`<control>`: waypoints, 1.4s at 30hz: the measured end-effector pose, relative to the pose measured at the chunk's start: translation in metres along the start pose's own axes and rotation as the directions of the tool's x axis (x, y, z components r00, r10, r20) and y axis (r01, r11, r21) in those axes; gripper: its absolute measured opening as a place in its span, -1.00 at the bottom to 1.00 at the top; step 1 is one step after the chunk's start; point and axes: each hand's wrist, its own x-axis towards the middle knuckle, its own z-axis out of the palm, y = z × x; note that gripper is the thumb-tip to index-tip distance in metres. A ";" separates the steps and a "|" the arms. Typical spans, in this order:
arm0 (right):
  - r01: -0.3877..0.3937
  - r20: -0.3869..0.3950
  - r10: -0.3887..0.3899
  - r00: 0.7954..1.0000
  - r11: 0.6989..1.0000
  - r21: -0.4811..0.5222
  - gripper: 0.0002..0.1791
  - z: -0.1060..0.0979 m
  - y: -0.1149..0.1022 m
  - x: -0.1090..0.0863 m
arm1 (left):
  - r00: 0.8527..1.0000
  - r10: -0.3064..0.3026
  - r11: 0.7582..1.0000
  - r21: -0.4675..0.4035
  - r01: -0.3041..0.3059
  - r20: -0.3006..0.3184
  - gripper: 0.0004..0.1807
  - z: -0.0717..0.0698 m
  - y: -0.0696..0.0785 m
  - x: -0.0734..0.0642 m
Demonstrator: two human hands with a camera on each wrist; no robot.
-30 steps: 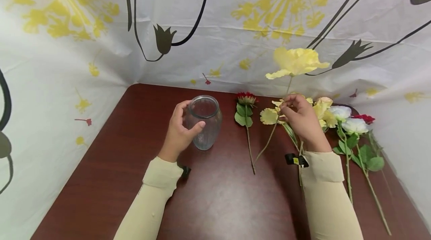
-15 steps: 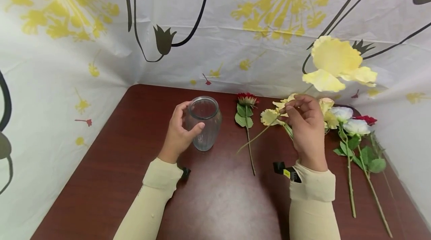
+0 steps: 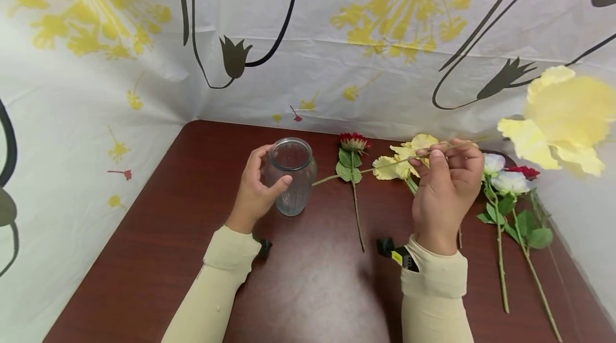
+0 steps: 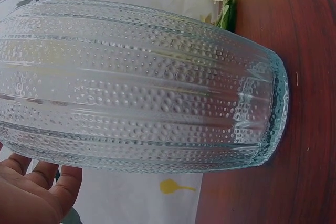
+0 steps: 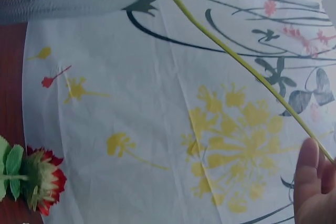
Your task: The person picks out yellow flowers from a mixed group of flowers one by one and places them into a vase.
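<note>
In the head view a ribbed clear glass vase (image 3: pixel 299 185) stands upright on the table. My left hand (image 3: pixel 259 185) holds its side, with the thumb across the front. The left wrist view shows the bumpy wall of the vase (image 4: pixel 157 87) close up. A yellow flower (image 3: pixel 563 123) is tilted almost flat, its bloom far to the right. My right hand (image 3: pixel 445 193) pinches its long stem between thumb and fingers. The bare stem end points left toward the vase; in the right wrist view the stem (image 5: pixel 236 57) crosses in front of the glass.
A red flower (image 3: pixel 354 142) with green leaves lies right of the vase. Past it lie yellow flowers (image 3: pixel 385 168), white flowers (image 3: pixel 511 181) and another red flower (image 3: pixel 524 172). A patterned white cloth (image 3: pixel 298 65) hangs behind the brown table (image 3: pixel 308 284).
My right hand has turned the yellow flower from upright to nearly level. Its bloom swung right and its stem end swung left toward the vase. The left hand and vase have stayed still.
</note>
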 end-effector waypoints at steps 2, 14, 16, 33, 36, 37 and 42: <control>0.027 -0.030 -0.026 0.999 0.999 0.032 -0.69 0.002 -0.001 -0.002 | 1.000 -0.004 1.000 0.001 0.004 -0.002 -0.27 0.000 0.000 0.000; 0.038 -0.216 0.014 0.976 0.971 0.235 -0.74 0.005 -0.006 0.001 | 1.000 0.002 1.000 -0.012 -0.002 0.005 -0.27 0.002 0.001 0.002; 0.022 -0.209 0.036 0.977 0.963 0.269 -0.74 0.005 -0.005 0.001 | 1.000 0.004 1.000 -0.012 -0.004 0.006 -0.26 0.002 0.001 0.002; -0.090 0.093 0.077 0.993 0.985 0.145 -0.81 0.026 0.019 -0.020 | 1.000 -0.004 1.000 0.008 0.004 -0.002 -0.25 -0.002 -0.001 0.002; -0.125 0.200 0.111 0.973 0.990 0.058 -0.86 0.031 0.027 -0.025 | 1.000 0.004 1.000 0.005 -0.004 0.008 -0.25 -0.002 0.000 0.004; -0.136 0.232 0.127 0.964 0.990 0.022 -0.86 0.033 0.029 -0.026 | 1.000 0.003 1.000 0.005 -0.003 0.011 -0.25 -0.002 0.000 0.004; -0.192 0.311 0.235 0.921 0.968 -0.163 -0.83 0.040 0.040 -0.030 | 1.000 -0.008 1.000 0.001 0.008 0.004 -0.25 0.000 -0.001 0.001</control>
